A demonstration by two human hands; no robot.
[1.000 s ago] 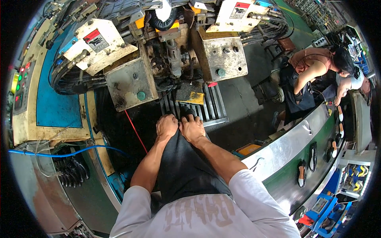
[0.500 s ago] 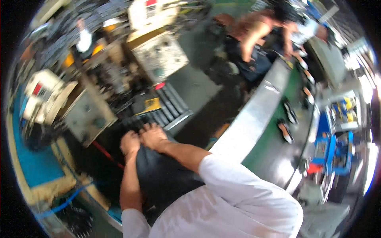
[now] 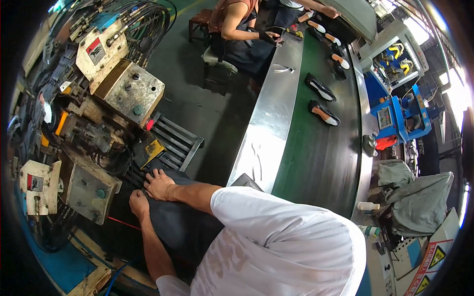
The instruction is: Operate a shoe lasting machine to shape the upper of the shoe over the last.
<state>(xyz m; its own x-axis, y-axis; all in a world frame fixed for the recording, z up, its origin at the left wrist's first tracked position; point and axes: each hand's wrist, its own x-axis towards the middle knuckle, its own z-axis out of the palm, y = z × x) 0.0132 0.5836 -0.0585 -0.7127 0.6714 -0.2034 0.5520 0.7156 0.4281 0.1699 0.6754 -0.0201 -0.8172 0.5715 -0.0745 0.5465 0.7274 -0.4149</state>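
Observation:
My right hand lies on the dark cloth that covers my lap, its fingers spread over the knee. Beside it, my left hand rests at the left edge of the same cloth. Its fingers bend down out of sight, so whether they grip the cloth is hidden. No tool or part shows in either hand. Just ahead of the hands stands a worn machine with a yellow-and-black piece and a control box with a green button.
A second control box stands farther ahead, near a slatted metal rack. To my right runs a green conveyor with several black shoes and a steel ledge. Beyond the ledge a co-worker sits on a stool.
The view has turned, so the conveyor and shoes show larger and the machine sits farther left. The blur has gone. Both hands stay on the dark cloth at my knee.

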